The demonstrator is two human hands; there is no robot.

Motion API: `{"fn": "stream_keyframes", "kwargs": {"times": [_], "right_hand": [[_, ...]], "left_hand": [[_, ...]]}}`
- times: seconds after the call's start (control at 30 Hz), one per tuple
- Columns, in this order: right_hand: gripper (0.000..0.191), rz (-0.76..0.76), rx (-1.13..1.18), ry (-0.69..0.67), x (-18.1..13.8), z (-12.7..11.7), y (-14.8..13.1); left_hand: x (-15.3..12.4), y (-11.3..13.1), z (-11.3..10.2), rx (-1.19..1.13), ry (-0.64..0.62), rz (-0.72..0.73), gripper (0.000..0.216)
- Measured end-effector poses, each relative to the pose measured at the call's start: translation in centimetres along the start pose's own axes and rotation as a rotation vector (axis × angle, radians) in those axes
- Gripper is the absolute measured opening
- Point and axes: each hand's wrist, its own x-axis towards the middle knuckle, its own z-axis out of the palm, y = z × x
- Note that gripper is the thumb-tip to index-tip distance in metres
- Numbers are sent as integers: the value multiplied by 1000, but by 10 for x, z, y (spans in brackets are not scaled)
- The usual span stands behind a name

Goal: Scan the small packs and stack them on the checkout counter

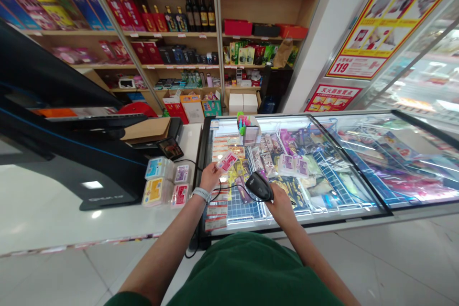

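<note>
My left hand [211, 178], with a watch on its wrist, grips a small clear plastic box with a pink label [227, 161] by its near end, above the freezer's glass top. A black handheld barcode scanner [258, 186] is in my right hand [281, 204], its head pointing left toward the box. The scanner's cable [229, 186] runs left past my left wrist. Clear boxes with purple labels [293, 165] lie on the glass to the right of the scanner. On the white counter at left stand stacked boxes with blue and yellow labels [156, 191], beside smaller purple- and pink-labelled ones [180, 195].
The chest freezer [358, 186] holds wire baskets of packaged goods under glass. A black checkout terminal [107, 172] stands on the left counter [107, 224]. A small holder with colourful items [247, 129] sits at the glass's far edge. Stocked shelves [172, 33] rise behind.
</note>
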Motion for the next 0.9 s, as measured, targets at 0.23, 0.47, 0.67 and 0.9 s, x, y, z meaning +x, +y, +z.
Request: {"fn": "stream_keyframes", "kwargs": {"times": [0.23, 0.47, 0.67, 0.9], "right_hand": [[37, 17, 19, -16, 1, -1, -2], [36, 15, 29, -17, 1, -2, -2], [33, 11, 22, -7, 1, -2, -2], [29, 8, 3, 1, 2, -2, -2]], "left_hand": [[0, 0, 1, -15, -14, -18, 31], [-3, 5, 2, -11, -12, -31, 31], [-3, 6, 3, -15, -12, -43, 31], [-3, 8, 4, -3, 0, -40, 29]]}}
